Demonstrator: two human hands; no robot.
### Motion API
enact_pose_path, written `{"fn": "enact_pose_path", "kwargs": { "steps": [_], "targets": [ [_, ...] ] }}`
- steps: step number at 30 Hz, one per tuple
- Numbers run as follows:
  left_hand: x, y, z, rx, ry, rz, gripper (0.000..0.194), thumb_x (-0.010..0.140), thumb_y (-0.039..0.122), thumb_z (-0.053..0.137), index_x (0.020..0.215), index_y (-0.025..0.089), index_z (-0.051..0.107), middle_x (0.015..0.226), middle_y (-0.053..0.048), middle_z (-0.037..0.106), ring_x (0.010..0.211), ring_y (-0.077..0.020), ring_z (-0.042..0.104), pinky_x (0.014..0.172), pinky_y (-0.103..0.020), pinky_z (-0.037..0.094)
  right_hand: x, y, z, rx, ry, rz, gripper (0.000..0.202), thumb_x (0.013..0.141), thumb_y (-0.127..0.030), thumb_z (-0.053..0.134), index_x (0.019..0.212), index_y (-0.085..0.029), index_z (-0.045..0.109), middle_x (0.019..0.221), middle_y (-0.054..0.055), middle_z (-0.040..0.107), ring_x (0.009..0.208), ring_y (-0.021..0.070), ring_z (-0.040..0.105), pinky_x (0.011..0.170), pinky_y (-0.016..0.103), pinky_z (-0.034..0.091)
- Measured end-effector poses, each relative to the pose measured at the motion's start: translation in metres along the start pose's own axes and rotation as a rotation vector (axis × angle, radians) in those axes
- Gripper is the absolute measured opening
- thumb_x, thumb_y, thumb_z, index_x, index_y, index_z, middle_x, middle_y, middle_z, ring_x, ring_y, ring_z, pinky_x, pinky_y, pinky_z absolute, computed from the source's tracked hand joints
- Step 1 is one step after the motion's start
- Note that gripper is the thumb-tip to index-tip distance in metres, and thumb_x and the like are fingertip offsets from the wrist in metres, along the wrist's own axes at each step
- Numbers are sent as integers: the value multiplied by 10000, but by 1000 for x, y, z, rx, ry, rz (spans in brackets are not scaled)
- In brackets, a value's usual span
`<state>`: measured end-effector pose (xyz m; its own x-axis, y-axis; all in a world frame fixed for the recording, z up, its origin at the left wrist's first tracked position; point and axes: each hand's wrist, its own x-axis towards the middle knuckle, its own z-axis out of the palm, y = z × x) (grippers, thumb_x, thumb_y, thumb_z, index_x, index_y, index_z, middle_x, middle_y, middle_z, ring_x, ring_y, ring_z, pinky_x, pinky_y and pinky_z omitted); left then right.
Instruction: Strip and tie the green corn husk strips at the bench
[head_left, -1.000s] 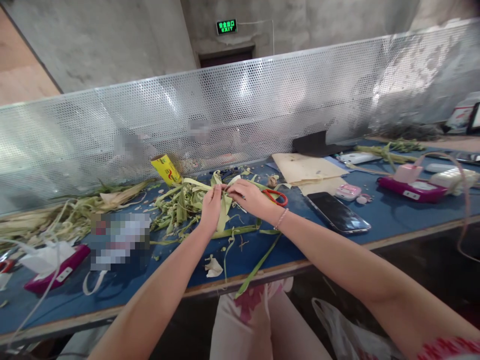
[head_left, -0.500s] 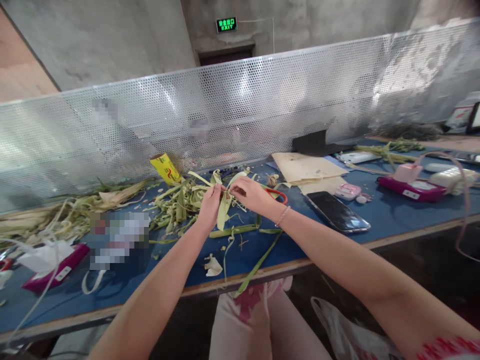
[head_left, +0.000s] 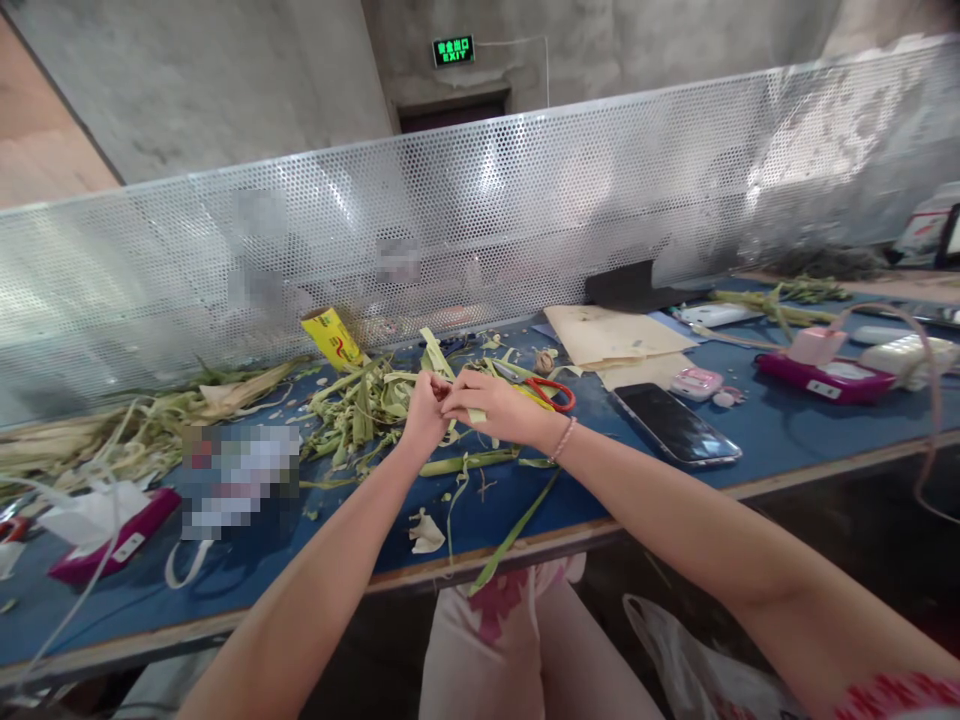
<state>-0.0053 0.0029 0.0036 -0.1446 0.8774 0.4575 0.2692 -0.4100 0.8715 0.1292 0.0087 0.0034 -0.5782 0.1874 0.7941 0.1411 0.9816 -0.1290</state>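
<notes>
Plainly, your left grip (head_left: 427, 410) and right grip (head_left: 495, 405) meet above the bench (head_left: 480, 522), nearer its far edge than its near one. Left: fingers curled, pinching a leaf strip (head_left: 434, 350) that sticks up past the hand toward the far edge. Right: fingers bent over the same spot, pale green showing among them, so closed on it too by the look; fingertips partly hidden.

Handling, your best guess: very light, thin, soft across its width, a little springier lengthwise. Likely to split along the grain or crease; slippery only if damp. Hold it flat, near the middle, fingertip pressure only.

Around you: leaf scraps (head_left: 352, 415) heaped left of the hands; red-handled scissors (head_left: 551, 383) just beside your right; one green leaf (head_left: 514, 540) overhanging the near edge.

Writing: the sign (head_left: 453, 51) beyond the far edge reads "安全出口 EXIT". Yellow carton (head_left: 332, 338), at the far edge: print and a red mark, brand unreadable. Purple case (head_left: 155, 518), toward the left end: white label, too small to read.
</notes>
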Motion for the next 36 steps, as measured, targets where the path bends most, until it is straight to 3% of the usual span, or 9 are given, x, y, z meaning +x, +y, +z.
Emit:
{"fn": "enact_pose_path", "kwargs": {
  "steps": [6, 11, 17, 24, 36],
  "targets": [
    [-4, 3, -1, -43, -203, 111, 141, 599, 88, 464, 699, 179, 422, 681, 34, 474, 608, -81, 460, 584, -229, 388, 4, 4, -1, 177, 261, 378, 90, 749, -197, 537, 689, -163, 594, 687, 16, 561, 703, 118, 519, 693, 270, 432],
    [-1, -1, -2, -64, -263, 98, 212, 603, 138, 548, 805, 178, 500, 809, -1, 547, 764, -130, 529, 714, -281, 419, 6, 9, -5, 383, 328, 624, 105, 705, -260, 553, 681, -162, 581, 667, -1, 559, 656, 109, 515, 652, 262, 444],
    [3, -8, -4, -226, -229, -27, 195, 656, 324, 602, 744, 172, 518, 734, 16, 542, 668, -92, 511, 673, -251, 419, 5, 9, -6, 605, 308, 703, 142, 675, -284, 571, 736, -158, 592, 729, 15, 597, 657, 106, 557, 639, 258, 479],
    [3, -7, -4, -249, -237, -40, 235, 628, 358, 637, 626, 155, 519, 579, 33, 480, 584, -73, 451, 623, -227, 403, 6, 15, -10, 435, 284, 688, 137, 669, -264, 575, 739, -150, 601, 721, 16, 615, 545, 77, 517, 571, 234, 455],
    [1, 4, -4, -452, -203, -184, 284, 547, 342, 704, 575, 148, 499, 567, 45, 501, 557, -61, 504, 637, -231, 418, 1, 21, -6, 318, 157, 664, 94, 730, -243, 503, 721, -157, 539, 673, 1, 578, 554, 88, 523, 535, 230, 461]
  ]
}}
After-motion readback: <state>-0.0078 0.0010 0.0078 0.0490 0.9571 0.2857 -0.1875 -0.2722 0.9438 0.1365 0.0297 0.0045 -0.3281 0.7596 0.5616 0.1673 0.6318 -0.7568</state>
